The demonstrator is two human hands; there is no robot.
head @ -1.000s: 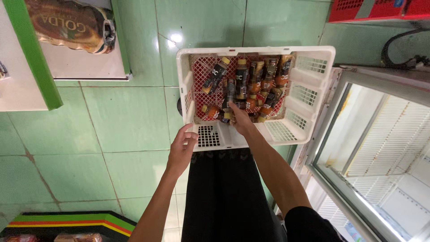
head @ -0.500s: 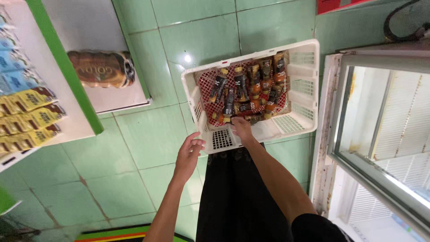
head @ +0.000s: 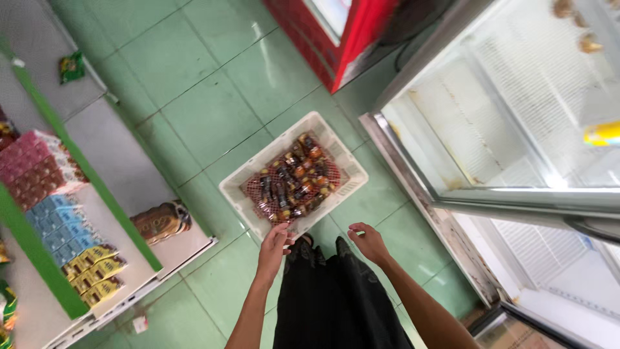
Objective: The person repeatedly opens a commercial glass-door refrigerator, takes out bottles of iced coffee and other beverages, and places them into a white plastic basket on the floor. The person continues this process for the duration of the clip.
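Green tiled shop floor with a crate of bottles below two bare hands.

The left hand point(head: 274, 242) holds a small dark bottle point(head: 289, 234) in curled fingers, just over the near rim of the white slotted plastic crate point(head: 237, 189); the bottle is largely hidden, so its long axis cannot be told. The right hand point(head: 368, 242) hangs beside it, fingers loosely spread and holding nothing, well short of the crate. The crate stands on the pale green glazed floor tiles point(head: 194, 110), its long axis running diagonally from lower left to upper right, and holds a red mesh liner filled with dark, orange-labelled bottles point(head: 290, 184) lying at mixed angles. To the right stands an open glass-doored white cooler point(head: 491, 129); to the left, green-edged white shelving point(head: 97, 187) carrying coloured packets; beyond the crate, a red cabinet point(head: 336, 39).
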